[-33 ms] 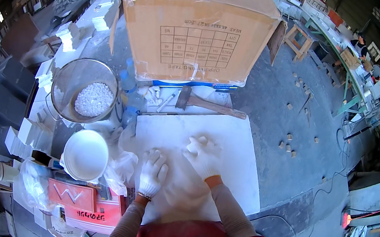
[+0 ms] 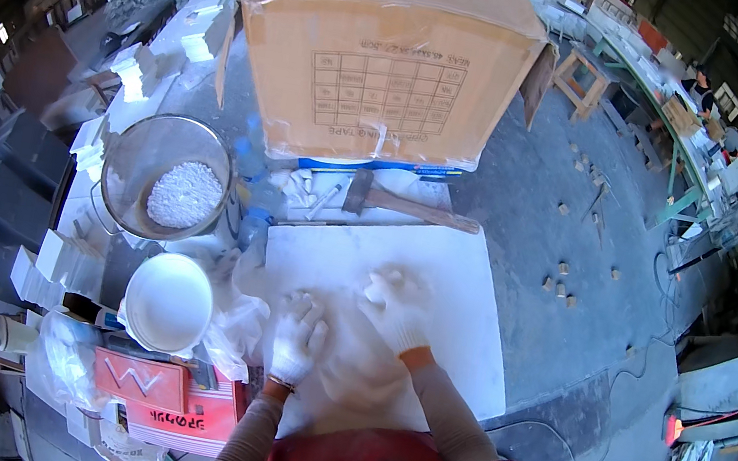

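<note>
At the left, a metal bowl point(image 2: 163, 177) holds white granules, and below it stands a white round tub point(image 2: 168, 302). Beneath the tub lie a red flat package point(image 2: 140, 380) with a white zigzag mark and a pink label point(image 2: 182, 420) bearing dark writing. The gloved left hand point(image 2: 297, 336) rests flat, fingers spread, on a white slab point(image 2: 452, 290) lying on the worktop point(image 2: 533, 195). The gloved right hand point(image 2: 395, 306) also presses on the slab, fingers loosely curled. Behind, a hammer point(image 2: 398, 203) lies before a big brown cardboard box point(image 2: 391, 47) with a printed grid label.
</note>
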The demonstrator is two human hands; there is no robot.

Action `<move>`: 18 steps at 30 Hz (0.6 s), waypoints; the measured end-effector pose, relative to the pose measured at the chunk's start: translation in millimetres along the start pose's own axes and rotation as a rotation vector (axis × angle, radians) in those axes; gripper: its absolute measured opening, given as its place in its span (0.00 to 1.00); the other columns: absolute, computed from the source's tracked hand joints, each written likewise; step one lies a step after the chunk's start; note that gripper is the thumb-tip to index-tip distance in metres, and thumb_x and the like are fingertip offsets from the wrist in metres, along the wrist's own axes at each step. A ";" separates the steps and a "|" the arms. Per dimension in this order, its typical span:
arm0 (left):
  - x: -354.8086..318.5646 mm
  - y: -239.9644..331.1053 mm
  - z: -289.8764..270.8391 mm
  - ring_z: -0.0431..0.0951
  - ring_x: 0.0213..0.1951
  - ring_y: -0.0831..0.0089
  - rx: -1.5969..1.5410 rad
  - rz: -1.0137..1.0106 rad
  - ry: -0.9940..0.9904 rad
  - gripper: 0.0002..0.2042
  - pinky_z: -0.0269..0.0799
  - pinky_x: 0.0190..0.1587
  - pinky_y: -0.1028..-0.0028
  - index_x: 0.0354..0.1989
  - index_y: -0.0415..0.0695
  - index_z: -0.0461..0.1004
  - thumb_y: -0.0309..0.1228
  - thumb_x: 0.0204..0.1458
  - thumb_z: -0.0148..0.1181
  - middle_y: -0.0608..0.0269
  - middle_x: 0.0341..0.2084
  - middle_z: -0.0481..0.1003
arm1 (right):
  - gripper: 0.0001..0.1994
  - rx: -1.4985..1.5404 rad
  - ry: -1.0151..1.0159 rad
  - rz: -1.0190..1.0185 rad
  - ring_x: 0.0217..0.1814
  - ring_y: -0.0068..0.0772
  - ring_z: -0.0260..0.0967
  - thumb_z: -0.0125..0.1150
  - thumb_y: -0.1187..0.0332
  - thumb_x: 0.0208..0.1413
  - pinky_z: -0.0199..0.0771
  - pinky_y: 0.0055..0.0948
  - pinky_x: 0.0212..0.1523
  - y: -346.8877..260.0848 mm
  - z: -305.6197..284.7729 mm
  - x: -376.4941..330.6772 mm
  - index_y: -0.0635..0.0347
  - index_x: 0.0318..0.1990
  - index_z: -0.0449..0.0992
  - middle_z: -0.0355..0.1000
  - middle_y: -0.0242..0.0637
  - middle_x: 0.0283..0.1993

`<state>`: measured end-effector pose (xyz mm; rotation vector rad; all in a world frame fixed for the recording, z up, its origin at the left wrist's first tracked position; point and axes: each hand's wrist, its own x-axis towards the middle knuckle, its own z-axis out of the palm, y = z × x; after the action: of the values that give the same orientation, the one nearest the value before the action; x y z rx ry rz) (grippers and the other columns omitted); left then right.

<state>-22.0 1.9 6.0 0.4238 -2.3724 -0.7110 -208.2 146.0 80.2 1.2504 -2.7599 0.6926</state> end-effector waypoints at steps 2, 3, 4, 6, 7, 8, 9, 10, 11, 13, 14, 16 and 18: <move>-4.2 -1.6 3.1 0.72 0.63 0.35 0.029 0.029 0.036 0.15 0.62 0.70 0.41 0.53 0.36 0.79 0.28 0.60 0.62 0.41 0.55 0.76 | 0.24 -0.012 0.059 -0.187 0.61 0.55 0.73 0.75 0.48 0.53 0.73 0.57 0.61 7.3 3.9 -15.7 0.43 0.56 0.86 0.78 0.48 0.57; 0.1 -1.8 5.1 0.72 0.62 0.36 0.032 0.037 0.041 0.15 0.62 0.69 0.41 0.53 0.36 0.78 0.28 0.60 0.62 0.41 0.55 0.76 | 0.24 -0.050 0.142 -0.187 0.63 0.54 0.71 0.75 0.49 0.52 0.72 0.56 0.61 5.6 6.9 -22.3 0.43 0.56 0.86 0.77 0.44 0.58; 3.2 -3.6 4.3 0.72 0.61 0.36 0.041 0.045 0.044 0.14 0.62 0.69 0.41 0.53 0.36 0.78 0.27 0.59 0.62 0.41 0.54 0.76 | 0.24 -0.087 0.226 -0.188 0.64 0.53 0.70 0.75 0.49 0.52 0.72 0.55 0.60 2.8 9.3 -29.7 0.43 0.56 0.86 0.76 0.41 0.59; 6.3 2.9 3.0 0.72 0.60 0.36 0.015 0.031 0.023 0.14 0.63 0.68 0.41 0.52 0.35 0.78 0.27 0.58 0.61 0.41 0.53 0.76 | 0.24 -0.094 0.248 -0.151 0.65 0.50 0.70 0.75 0.50 0.52 0.71 0.54 0.60 5.2 9.1 -31.2 0.43 0.56 0.86 0.76 0.38 0.60; 6.5 4.8 6.7 0.72 0.60 0.36 0.001 0.029 0.034 0.14 0.64 0.67 0.41 0.51 0.35 0.78 0.26 0.58 0.61 0.40 0.52 0.77 | 0.24 -0.059 0.200 -0.116 0.65 0.49 0.71 0.75 0.51 0.52 0.72 0.54 0.60 6.1 9.5 -25.4 0.44 0.56 0.86 0.77 0.37 0.60; 4.8 2.8 10.2 0.73 0.59 0.36 -0.002 0.051 0.085 0.14 0.64 0.66 0.42 0.50 0.35 0.78 0.26 0.58 0.60 0.40 0.51 0.77 | 0.23 -0.018 0.156 -0.082 0.65 0.47 0.72 0.75 0.51 0.53 0.72 0.53 0.61 4.5 10.0 -19.6 0.44 0.56 0.86 0.78 0.37 0.60; 5.7 3.3 9.6 0.73 0.59 0.36 -0.006 0.069 0.103 0.13 0.65 0.66 0.42 0.49 0.35 0.78 0.26 0.57 0.60 0.40 0.51 0.77 | 0.24 0.036 0.155 -0.103 0.62 0.46 0.74 0.75 0.50 0.53 0.73 0.52 0.60 10.2 15.3 -13.3 0.44 0.57 0.85 0.79 0.36 0.58; 5.4 4.0 9.6 0.73 0.59 0.36 -0.011 0.082 0.121 0.12 0.65 0.65 0.43 0.48 0.35 0.78 0.26 0.57 0.60 0.40 0.50 0.77 | 0.24 0.089 0.154 -0.124 0.60 0.44 0.76 0.75 0.50 0.54 0.73 0.50 0.59 21.8 25.1 -4.2 0.44 0.57 0.85 0.81 0.36 0.56; 10.4 5.7 5.9 0.73 0.59 0.36 -0.014 0.084 0.114 0.12 0.65 0.65 0.43 0.47 0.35 0.78 0.26 0.56 0.60 0.40 0.49 0.77 | 0.25 0.143 0.154 -0.145 0.57 0.42 0.78 0.75 0.49 0.54 0.74 0.49 0.58 27.4 30.1 5.2 0.44 0.58 0.85 0.82 0.36 0.53; 6.3 2.9 1.2 0.73 0.60 0.37 -0.028 0.047 0.083 0.11 0.65 0.67 0.43 0.47 0.36 0.78 0.26 0.58 0.61 0.41 0.50 0.77 | 0.27 0.188 0.044 -0.023 0.59 0.42 0.79 0.74 0.48 0.56 0.74 0.54 0.60 1.0 21.3 23.3 0.42 0.63 0.83 0.83 0.34 0.54; 3.2 -0.6 0.0 0.73 0.61 0.37 -0.043 0.019 0.061 0.12 0.64 0.69 0.42 0.49 0.36 0.79 0.26 0.59 0.61 0.43 0.52 0.78 | 0.28 0.205 -0.015 -0.028 0.59 0.42 0.79 0.74 0.47 0.57 0.74 0.55 0.60 -8.8 23.1 33.1 0.41 0.64 0.82 0.83 0.34 0.54; 4.3 0.2 -3.6 0.74 0.62 0.37 -0.055 -0.015 0.030 0.12 0.63 0.72 0.42 0.51 0.37 0.80 0.25 0.60 0.62 0.44 0.54 0.78 | 0.29 0.222 -0.134 -0.083 0.59 0.42 0.79 0.73 0.47 0.59 0.76 0.53 0.58 -13.4 37.3 52.3 0.41 0.66 0.81 0.84 0.34 0.54; 6.8 5.2 -3.8 0.74 0.62 0.37 -0.040 -0.031 0.038 0.11 0.64 0.72 0.43 0.49 0.37 0.81 0.25 0.60 0.63 0.44 0.54 0.78 | 0.28 0.158 -0.378 -0.044 0.60 0.44 0.78 0.72 0.48 0.60 0.78 0.48 0.56 -17.7 64.8 59.1 0.39 0.67 0.80 0.82 0.36 0.57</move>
<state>-25.3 1.5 14.7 0.4535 -2.3170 -0.7569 -225.7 67.4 41.0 1.6217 -3.0052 0.7535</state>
